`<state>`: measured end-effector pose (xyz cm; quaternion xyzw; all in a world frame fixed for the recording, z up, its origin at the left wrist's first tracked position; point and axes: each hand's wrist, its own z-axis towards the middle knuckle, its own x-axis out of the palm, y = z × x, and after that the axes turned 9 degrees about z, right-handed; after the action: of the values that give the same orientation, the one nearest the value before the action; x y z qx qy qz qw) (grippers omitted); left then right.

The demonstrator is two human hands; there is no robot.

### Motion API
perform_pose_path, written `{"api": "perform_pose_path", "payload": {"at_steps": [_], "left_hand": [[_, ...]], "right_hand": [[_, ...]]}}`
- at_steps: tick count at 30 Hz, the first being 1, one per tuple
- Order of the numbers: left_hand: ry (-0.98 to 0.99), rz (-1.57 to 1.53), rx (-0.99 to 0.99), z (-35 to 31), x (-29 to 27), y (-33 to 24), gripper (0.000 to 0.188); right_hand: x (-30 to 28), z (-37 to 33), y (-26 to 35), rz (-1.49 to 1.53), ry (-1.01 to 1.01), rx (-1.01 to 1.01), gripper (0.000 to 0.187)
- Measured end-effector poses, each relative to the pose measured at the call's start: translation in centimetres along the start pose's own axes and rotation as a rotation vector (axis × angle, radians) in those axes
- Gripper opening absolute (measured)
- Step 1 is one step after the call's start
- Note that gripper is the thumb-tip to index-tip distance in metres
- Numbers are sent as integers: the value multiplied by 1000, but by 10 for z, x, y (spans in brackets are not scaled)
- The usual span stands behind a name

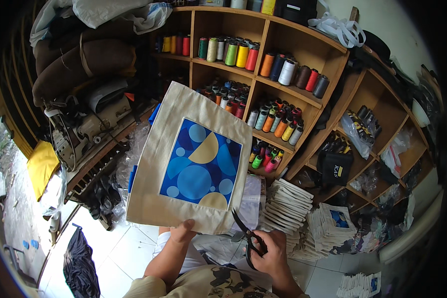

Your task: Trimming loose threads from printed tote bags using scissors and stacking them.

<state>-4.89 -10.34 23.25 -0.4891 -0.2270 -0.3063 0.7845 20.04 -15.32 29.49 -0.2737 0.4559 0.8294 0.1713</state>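
My left hand (pixel 183 232) pinches the lower edge of a beige cloth bag (pixel 159 164) and holds it up flat in front of me. The bag carries a square blue print of circles with pale yellow shapes (pixel 201 165). My right hand (pixel 270 251) grips black scissors (pixel 247 236), blades pointing up toward the bag's lower right corner, just below the cloth.
A wooden shelf unit (pixel 263 47) full of coloured thread spools (pixel 238 53) stands behind the bag. Stacks of folded beige bags (pixel 285 206) lie to the right on the white tiled floor (pixel 119 253). An old sewing machine (pixel 84 131) sits at the left.
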Motion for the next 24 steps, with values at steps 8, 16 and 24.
{"api": "perform_pose_path", "payload": {"at_steps": [8, 16, 24], "left_hand": [[67, 88, 44, -13, -9, 10, 57], [85, 105, 28, -15, -7, 9, 67], [29, 95, -11, -18, -3, 7, 73]], "right_hand": [[-1, 4, 5, 143, -20, 99, 40], [0, -2, -4, 228, 32, 166, 39], [-3, 4, 3, 244, 28, 160, 38]]}}
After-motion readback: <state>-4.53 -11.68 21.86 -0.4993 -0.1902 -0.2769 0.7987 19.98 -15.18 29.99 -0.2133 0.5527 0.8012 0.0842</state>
